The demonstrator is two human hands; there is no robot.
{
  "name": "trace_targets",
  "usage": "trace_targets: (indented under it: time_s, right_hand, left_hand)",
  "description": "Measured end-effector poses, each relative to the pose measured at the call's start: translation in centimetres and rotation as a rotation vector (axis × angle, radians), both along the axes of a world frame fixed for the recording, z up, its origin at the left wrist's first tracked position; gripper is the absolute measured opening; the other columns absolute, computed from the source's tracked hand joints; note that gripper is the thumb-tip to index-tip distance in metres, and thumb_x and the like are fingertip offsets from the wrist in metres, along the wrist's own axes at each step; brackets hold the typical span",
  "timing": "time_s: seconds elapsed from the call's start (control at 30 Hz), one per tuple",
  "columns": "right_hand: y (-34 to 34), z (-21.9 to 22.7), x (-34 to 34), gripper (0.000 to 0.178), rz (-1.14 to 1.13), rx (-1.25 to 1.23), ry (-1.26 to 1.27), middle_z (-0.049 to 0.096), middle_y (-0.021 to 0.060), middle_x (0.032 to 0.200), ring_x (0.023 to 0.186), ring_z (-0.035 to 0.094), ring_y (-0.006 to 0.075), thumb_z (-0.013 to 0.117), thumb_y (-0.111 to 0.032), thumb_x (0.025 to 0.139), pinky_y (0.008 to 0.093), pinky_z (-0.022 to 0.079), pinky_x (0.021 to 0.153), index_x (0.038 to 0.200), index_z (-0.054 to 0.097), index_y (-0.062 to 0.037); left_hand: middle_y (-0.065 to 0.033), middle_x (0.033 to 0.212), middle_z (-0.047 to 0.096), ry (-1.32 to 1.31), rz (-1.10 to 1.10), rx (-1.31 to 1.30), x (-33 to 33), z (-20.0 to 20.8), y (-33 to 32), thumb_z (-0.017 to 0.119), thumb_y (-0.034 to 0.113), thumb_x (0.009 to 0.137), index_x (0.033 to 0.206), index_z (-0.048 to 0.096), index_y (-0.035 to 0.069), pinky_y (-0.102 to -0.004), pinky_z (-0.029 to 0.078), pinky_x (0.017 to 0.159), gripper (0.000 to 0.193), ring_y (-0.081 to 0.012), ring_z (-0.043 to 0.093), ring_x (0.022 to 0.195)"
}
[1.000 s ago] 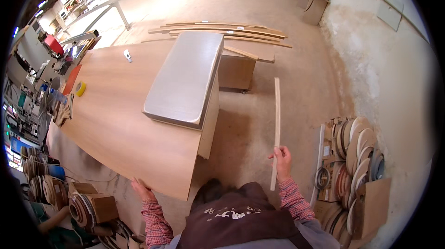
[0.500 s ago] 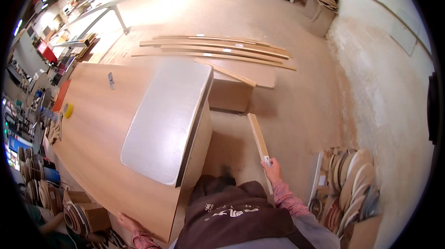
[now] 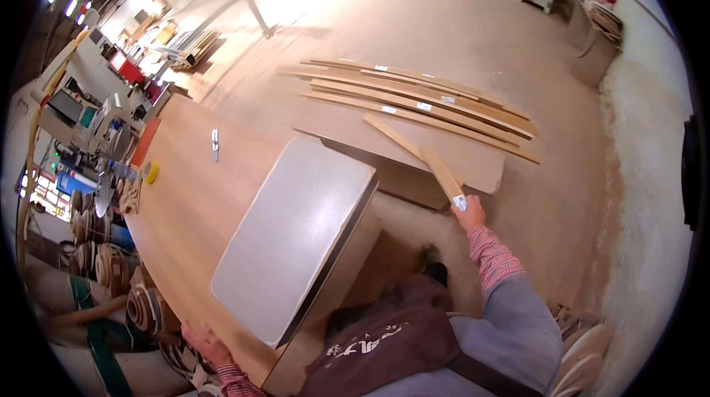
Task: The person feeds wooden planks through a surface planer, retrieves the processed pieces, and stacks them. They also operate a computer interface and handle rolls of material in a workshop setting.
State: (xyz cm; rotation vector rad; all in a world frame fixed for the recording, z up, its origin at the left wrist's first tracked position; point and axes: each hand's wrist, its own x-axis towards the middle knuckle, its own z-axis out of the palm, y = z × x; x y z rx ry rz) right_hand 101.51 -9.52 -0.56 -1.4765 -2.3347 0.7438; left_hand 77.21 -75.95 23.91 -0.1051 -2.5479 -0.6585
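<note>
Head view: right hand (image 3: pixel 470 214) stretched out and clamped on the near end of a narrow wooden strip (image 3: pixel 441 172), far end angled toward the low board (image 3: pixel 414 147) on the floor, close to the long strips (image 3: pixel 429 97) piled beyond. Looks like laying the strip down with that pile. Left hand (image 3: pixel 207 343) down at the near edge of the big wooden tabletop (image 3: pixel 192 205), fingers resting on it, grip impossible to judge. Grey panel (image 3: pixel 296 238) lying flat on top. Next, probably: lower, line up parallel, let go cleanly.
</note>
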Motion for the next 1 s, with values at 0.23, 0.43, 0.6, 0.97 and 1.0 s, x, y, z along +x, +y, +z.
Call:
trace_targets:
  time_s: [0.23, 0.43, 0.6, 0.97, 1.0]
  right_hand:
    - [13.2, -5.7, -4.7, 0.041, 0.178, 0.017, 0.001, 0.055, 0.0194, 0.11, 0.1, 0.058, 0.0409, 0.074, -0.026, 0.076, 0.0487, 0.049, 0.085, 0.106, 0.057, -0.0031]
    - [18.0, -8.1, -7.4, 0.056, 0.281, 0.199, -0.057, 0.051, 0.0187, 0.119, 0.119, 0.047, 0.0389, 0.075, -0.03, 0.077, 0.0494, 0.039, 0.101, 0.119, 0.053, -0.001]
    - [15.4, -7.6, -10.7, 0.072, 0.489, 0.402, -0.134, 0.049, 0.0176, 0.13, 0.129, 0.041, 0.0376, 0.078, -0.035, 0.073, 0.052, 0.034, 0.105, 0.13, 0.047, -0.0019]
    - [19.6, -7.5, -13.0, 0.062, 0.518, 0.242, -0.18, 0.045, 0.0153, 0.134, 0.129, 0.04, 0.0345, 0.075, -0.026, 0.077, 0.0495, 0.038, 0.102, 0.128, 0.047, -0.0038]
    - [19.9, -7.5, -13.1, 0.061, 0.518, 0.236, -0.199, 0.045, 0.0154, 0.134, 0.13, 0.04, 0.0345, 0.073, -0.027, 0.079, 0.0496, 0.039, 0.101, 0.129, 0.047, -0.0033]
  left_hand:
    - [-0.0236, 0.138, 0.046, -0.144, -0.199, -0.134, 3.4, 0.1, 21.0, 0.059, 0.018, 0.087, 0.135, 0.046, -0.003, -0.0477, 0.026, 0.114, 0.054, -0.0397, 0.038, 0.134]
    - [-0.0219, 0.136, 0.046, -0.159, -0.113, -0.367, 3.8, -1.8, 26.6, 0.058, 0.024, 0.085, 0.129, 0.051, -0.002, -0.0485, 0.033, 0.11, 0.051, -0.0399, 0.042, 0.128]
    - [-0.0216, 0.136, 0.046, -0.181, -0.081, -0.369, 3.9, -1.2, 26.8, 0.057, 0.024, 0.084, 0.128, 0.052, -0.001, -0.0486, 0.033, 0.109, 0.05, -0.0396, 0.043, 0.126]
    - [-0.0222, 0.136, 0.046, -0.189, -0.077, -0.364, 4.3, -0.5, 27.3, 0.06, 0.024, 0.082, 0.128, 0.051, -0.002, -0.0479, 0.034, 0.108, 0.054, -0.0405, 0.044, 0.124]
    - [-0.0222, 0.135, 0.046, -0.196, -0.071, -0.362, 4.3, -0.4, 27.4, 0.06, 0.025, 0.082, 0.128, 0.051, -0.002, -0.048, 0.034, 0.108, 0.054, -0.0406, 0.044, 0.124]
